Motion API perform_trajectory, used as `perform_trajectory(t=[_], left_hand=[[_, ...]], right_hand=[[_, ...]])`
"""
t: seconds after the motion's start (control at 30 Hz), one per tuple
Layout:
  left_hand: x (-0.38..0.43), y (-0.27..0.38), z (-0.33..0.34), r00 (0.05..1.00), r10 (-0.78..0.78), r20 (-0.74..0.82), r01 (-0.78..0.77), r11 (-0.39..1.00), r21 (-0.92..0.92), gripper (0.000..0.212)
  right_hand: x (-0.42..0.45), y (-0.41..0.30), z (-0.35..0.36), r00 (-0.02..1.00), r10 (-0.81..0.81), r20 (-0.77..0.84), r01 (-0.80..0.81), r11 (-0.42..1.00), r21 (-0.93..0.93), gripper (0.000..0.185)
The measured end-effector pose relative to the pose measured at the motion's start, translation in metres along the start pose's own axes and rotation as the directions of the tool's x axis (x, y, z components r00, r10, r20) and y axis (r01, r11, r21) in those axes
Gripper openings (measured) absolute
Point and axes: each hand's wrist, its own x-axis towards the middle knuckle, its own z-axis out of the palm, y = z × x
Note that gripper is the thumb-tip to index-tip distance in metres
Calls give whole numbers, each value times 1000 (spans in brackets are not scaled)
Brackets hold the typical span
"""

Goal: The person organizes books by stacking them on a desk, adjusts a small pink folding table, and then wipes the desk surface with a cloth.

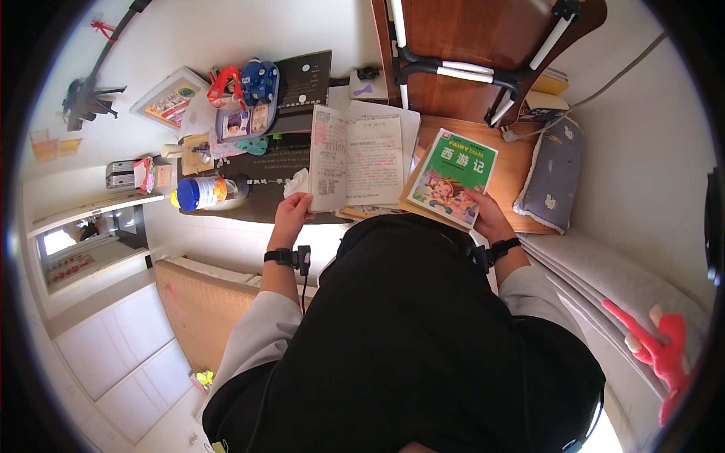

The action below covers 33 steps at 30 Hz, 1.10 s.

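Observation:
My left hand [294, 212] pinches the lower left corner of an open notebook [374, 161] filled with handwriting, part of it in red. Its left page is lifted at a slant, and loose white paper lies under it. On the right, my right hand [488, 216] grips the lower right edge of a green-covered fairy tale book [453, 175] with cartoon figures on the front. A brown-paper item [409, 198] shows from beneath that book; whether my hand holds it too is hidden. Crumpled white tissue [297, 182] sits just beyond my left hand.
A jar with a blue lid [198, 193] stands on the dark desk mat [266, 164] at left. Behind it is a lilac tray [276, 107] with a blue toy [259, 79]. A folded table [453, 45] leans at the back. A grey cushion [549, 175] lies at right.

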Motion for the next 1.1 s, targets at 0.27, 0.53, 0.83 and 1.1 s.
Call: perform_trajectory(t=[0.27, 0.53, 0.83, 1.1], left_hand=[[0, 3, 1, 1000, 25, -6, -25, 1000, 19, 27], [0, 7, 4, 999, 38, -1, -38, 998, 49, 28], [5, 19, 16, 994, 98, 50, -105, 981, 162, 27], [14, 35, 26, 991, 94, 90, -114, 961, 254, 27]], right_hand=[[9, 7, -17, 1000, 9, -22, -9, 1000, -6, 34], [12, 8, -35, 999, -15, -50, 14, 1000, -22, 36], [14, 13, -83, 987, -35, -157, 7, 985, -175, 37], [48, 30, -152, 977, -61, -205, 7, 967, -255, 40]])
